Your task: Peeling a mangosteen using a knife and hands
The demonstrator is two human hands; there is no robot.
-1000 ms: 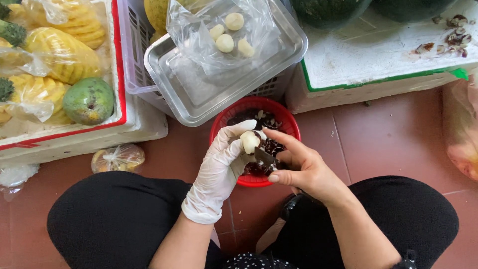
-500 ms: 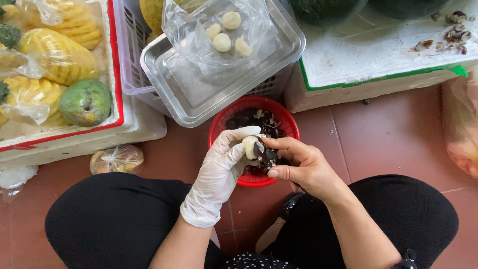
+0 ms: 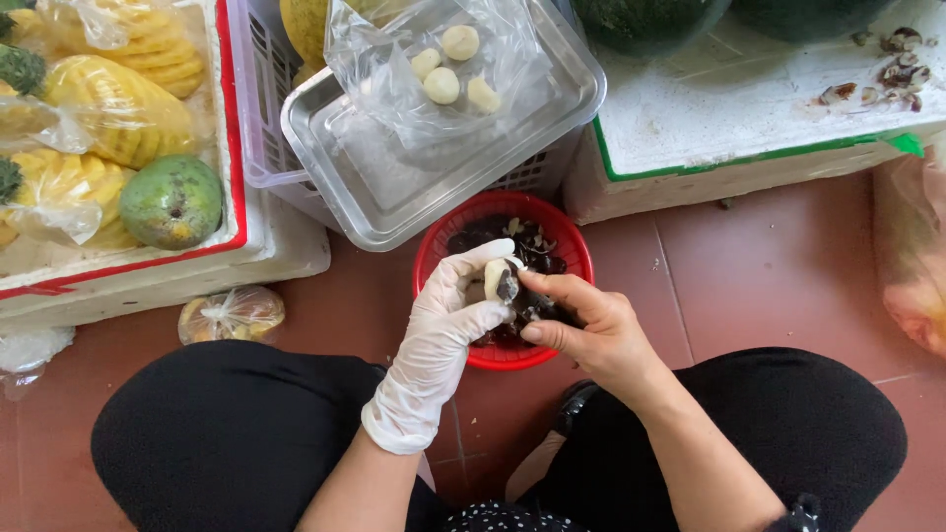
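My left hand, in a white glove, grips a small pale peeled nut over a red basket of dark peelings. My bare right hand holds a small knife, its blade pressed against the nut with a dark strip of skin on it. Both hands meet just above the basket. A clear plastic bag with several peeled pale nuts lies on a metal tray behind the basket.
A white foam box at left holds bagged peeled pineapples and a green mango. A small bagged fruit lies on the red tiled floor. A green-edged white box at right carries shell scraps.
The knife has moved up along the nut as my right hand closed in on the left; a strip of dark skin now clings to the blade.
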